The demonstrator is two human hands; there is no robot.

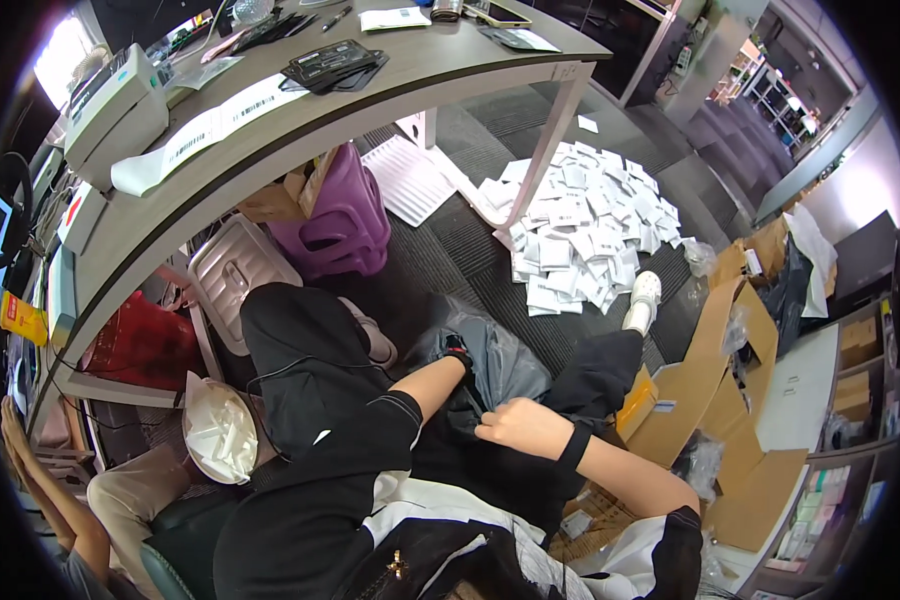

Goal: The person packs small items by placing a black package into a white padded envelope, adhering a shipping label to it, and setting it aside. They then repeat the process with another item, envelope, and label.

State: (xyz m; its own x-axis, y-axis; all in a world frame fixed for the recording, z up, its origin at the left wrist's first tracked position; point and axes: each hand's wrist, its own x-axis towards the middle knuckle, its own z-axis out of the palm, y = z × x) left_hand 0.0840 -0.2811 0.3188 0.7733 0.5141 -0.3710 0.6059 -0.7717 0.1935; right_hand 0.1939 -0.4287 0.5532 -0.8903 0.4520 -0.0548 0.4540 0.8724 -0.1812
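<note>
A dark grey plastic bag (515,358) lies between my legs, its mouth toward me. My right hand (520,427), with a black band at the wrist, is closed on the near edge of the bag. My left hand (457,353) reaches into or behind the bag at its left side; only the wrist with a dark band shows, and the fingers are hidden. Beyond the bag, a large heap of small white packets (580,235) covers the carpet next to the desk leg. My shoe (644,300) touches the heap's near right side.
A grey desk (450,60) bears a label printer (120,110) and a label strip (210,130). Under it stand a purple plastic stool (345,225) and a pale bin (240,270). Open cardboard boxes (715,400) crowd the right. A waste bin (220,430) and another person's arm (55,480) are at left.
</note>
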